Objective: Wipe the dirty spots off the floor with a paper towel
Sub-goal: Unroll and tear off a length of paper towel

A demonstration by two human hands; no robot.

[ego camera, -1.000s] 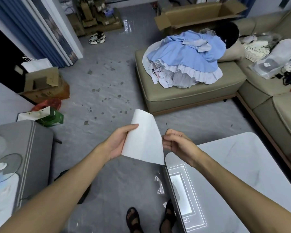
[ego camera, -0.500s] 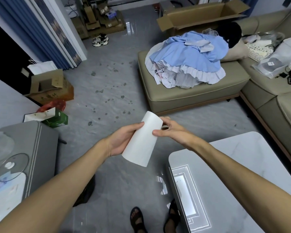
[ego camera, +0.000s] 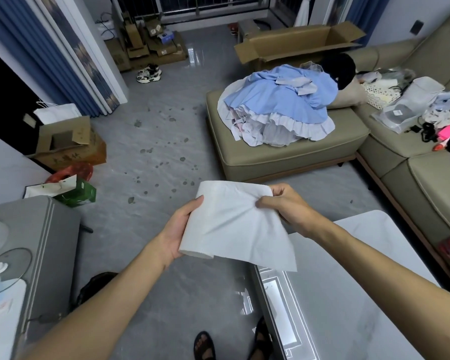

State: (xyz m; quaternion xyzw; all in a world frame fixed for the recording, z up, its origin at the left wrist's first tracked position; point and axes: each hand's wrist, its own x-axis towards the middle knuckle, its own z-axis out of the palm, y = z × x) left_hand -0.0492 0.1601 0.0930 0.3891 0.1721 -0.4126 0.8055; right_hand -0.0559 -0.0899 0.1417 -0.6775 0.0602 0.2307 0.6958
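A white paper towel roll is held in front of me above the grey floor. My left hand grips the roll's left side. My right hand pinches the loose sheet at its upper right corner; the sheet hangs down to the right over the white table's corner. Several dark dirty spots are scattered on the grey tiles ahead, between the cardboard box on the left and the ottoman.
A beige ottoman with blue clothes stands ahead right, joined to a sofa. A white marble table is at lower right, a grey appliance at lower left. Cardboard box, green bag and shoes sit on the floor.
The view has lifted toward the room. The roll turned more level, and my right hand pulled a loose sheet out to the right.
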